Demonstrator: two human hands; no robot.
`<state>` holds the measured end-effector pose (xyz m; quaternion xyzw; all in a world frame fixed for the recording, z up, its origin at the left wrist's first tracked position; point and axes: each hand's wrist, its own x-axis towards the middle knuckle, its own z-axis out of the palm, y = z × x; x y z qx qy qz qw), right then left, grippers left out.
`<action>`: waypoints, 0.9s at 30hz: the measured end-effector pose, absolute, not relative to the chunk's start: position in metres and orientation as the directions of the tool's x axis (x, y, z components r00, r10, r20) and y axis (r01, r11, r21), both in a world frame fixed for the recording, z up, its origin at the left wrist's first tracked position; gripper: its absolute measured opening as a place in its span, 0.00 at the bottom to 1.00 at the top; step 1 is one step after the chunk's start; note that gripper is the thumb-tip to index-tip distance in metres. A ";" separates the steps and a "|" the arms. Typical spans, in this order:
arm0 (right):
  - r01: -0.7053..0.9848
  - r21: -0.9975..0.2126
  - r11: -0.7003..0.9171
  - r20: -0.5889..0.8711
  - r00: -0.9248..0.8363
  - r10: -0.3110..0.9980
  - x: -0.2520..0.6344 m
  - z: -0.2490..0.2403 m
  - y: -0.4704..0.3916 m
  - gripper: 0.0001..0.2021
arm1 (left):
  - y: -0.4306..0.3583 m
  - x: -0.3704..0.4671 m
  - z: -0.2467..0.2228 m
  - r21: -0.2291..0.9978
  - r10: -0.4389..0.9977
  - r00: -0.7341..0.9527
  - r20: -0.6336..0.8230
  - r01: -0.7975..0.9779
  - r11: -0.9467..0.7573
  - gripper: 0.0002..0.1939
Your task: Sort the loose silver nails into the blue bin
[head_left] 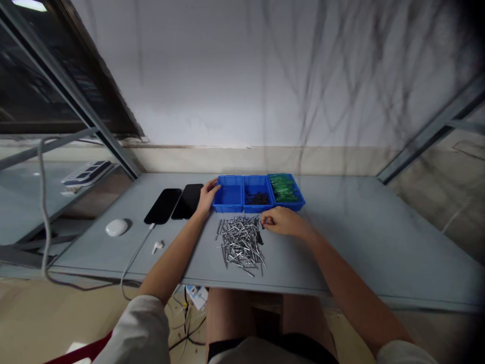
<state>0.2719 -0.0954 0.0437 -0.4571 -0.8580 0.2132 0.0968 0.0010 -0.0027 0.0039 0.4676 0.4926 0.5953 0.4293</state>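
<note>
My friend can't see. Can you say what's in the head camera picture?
A person's right hand is beside a pile of thin silvery rods on a grey table, while the left hand touches the leftmost of three blue bins. Two dark phones lie further left.

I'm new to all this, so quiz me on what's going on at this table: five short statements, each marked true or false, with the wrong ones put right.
1. The left hand is at the outer side of the left bin. True.
2. The green pieces are in the middle bin. False: they are in the right bin.
3. A pile of metal sticks lies in front of the bins. True.
4. The right hand rests on a phone. False: it is beside the pile.
5. The white cable runs to the left-hand phone. True.
</note>
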 end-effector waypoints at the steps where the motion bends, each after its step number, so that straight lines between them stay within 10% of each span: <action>1: 0.741 -0.463 0.486 -0.030 -0.562 0.827 0.273 0.043 -0.095 0.11 | -0.003 0.001 0.004 0.988 0.971 -0.197 0.135 -0.044 -0.146 0.23; 27: 0.627 -0.653 0.425 -0.104 -0.629 0.770 0.280 0.044 -0.092 0.04 | -0.004 0.001 0.007 0.988 0.967 -0.209 0.143 -0.028 -0.152 0.21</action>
